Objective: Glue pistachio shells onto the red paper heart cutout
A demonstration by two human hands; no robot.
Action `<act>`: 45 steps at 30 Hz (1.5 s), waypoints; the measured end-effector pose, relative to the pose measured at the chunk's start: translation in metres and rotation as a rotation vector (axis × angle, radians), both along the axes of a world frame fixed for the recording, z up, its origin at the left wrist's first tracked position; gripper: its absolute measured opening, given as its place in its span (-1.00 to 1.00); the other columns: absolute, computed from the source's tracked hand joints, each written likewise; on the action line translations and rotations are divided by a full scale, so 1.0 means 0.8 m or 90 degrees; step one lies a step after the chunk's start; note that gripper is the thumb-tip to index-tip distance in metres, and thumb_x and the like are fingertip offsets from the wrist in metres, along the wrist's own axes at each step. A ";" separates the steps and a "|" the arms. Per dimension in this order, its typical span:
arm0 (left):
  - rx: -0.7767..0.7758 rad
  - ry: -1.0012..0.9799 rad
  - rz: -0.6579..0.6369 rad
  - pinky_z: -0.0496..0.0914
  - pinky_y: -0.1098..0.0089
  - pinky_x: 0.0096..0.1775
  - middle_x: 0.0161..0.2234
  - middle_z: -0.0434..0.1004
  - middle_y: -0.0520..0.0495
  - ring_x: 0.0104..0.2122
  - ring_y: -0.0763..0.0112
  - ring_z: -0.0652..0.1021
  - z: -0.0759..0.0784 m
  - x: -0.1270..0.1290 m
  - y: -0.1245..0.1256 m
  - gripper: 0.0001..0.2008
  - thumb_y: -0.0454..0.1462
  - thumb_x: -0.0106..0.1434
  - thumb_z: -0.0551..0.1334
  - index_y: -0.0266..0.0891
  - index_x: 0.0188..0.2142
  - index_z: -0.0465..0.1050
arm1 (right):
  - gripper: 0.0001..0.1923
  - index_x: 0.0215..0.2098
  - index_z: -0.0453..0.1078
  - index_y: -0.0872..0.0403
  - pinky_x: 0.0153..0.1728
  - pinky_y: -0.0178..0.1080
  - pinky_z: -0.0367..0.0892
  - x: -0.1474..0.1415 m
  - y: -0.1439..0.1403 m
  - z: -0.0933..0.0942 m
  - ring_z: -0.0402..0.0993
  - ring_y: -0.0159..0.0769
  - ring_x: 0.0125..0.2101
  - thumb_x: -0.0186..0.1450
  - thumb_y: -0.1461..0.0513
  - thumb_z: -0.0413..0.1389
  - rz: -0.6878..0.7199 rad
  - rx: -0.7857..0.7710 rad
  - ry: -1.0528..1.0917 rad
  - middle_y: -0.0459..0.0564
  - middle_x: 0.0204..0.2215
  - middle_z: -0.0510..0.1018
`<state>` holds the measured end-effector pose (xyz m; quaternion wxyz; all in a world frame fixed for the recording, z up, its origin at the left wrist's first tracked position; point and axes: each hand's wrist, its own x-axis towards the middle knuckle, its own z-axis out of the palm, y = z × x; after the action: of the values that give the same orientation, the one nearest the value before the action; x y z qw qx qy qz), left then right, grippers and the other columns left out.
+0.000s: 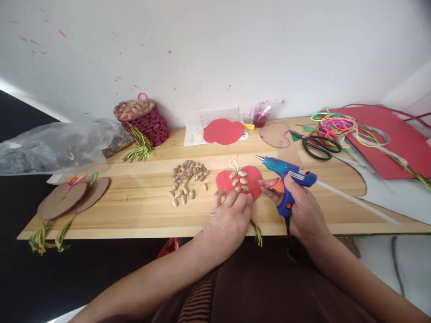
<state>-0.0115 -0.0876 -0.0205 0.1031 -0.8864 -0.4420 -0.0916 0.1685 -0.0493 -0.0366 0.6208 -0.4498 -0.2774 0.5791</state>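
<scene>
The step in hand seems to be gluing seeds on the red apple shape (251, 176) on the bench (134, 202). The left hand (229, 217) presses its near edge, palm flat; the right hand (299, 202) holds the glue gun (286, 172) in a closed grip. Next calls for the nozzle at a bare spot and a seed from the seed pile (187, 177).

Blue glue gun (286, 177), red apple cutout (239, 181)
</scene>
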 end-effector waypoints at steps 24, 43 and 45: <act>-0.029 0.001 -0.007 0.28 0.09 0.06 -0.05 0.50 -0.18 -0.08 0.21 0.43 -0.001 -0.003 0.001 -0.62 -0.38 0.41 0.07 -0.37 0.19 0.36 | -0.71 -0.39 0.61 0.11 -0.20 -0.22 0.63 0.001 -0.001 -0.002 0.67 -0.11 -0.18 0.23 0.03 0.31 0.004 0.002 -0.011 0.03 -0.40 0.66; -0.017 0.020 -0.007 0.27 0.12 0.06 -0.03 0.44 -0.16 -0.07 0.22 0.41 -0.003 -0.005 -0.001 -0.62 -0.34 0.42 0.10 -0.35 0.19 0.35 | -0.75 -0.38 0.62 0.09 -0.16 -0.17 0.65 0.001 0.000 -0.005 0.68 -0.05 -0.19 0.23 0.06 0.31 -0.019 -0.025 0.001 0.06 -0.39 0.67; -0.015 0.019 -0.008 0.28 0.12 0.05 -0.03 0.44 -0.16 -0.08 0.21 0.42 -0.003 -0.005 -0.001 -0.63 -0.34 0.42 0.10 -0.34 0.18 0.36 | -0.75 -0.38 0.62 0.10 -0.17 -0.16 0.65 0.001 0.000 -0.004 0.68 -0.03 -0.18 0.23 0.06 0.31 -0.016 -0.020 0.002 0.06 -0.39 0.67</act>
<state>-0.0154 -0.0882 -0.0232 0.0984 -0.8917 -0.4356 -0.0740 0.1696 -0.0494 -0.0399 0.6211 -0.4623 -0.2618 0.5761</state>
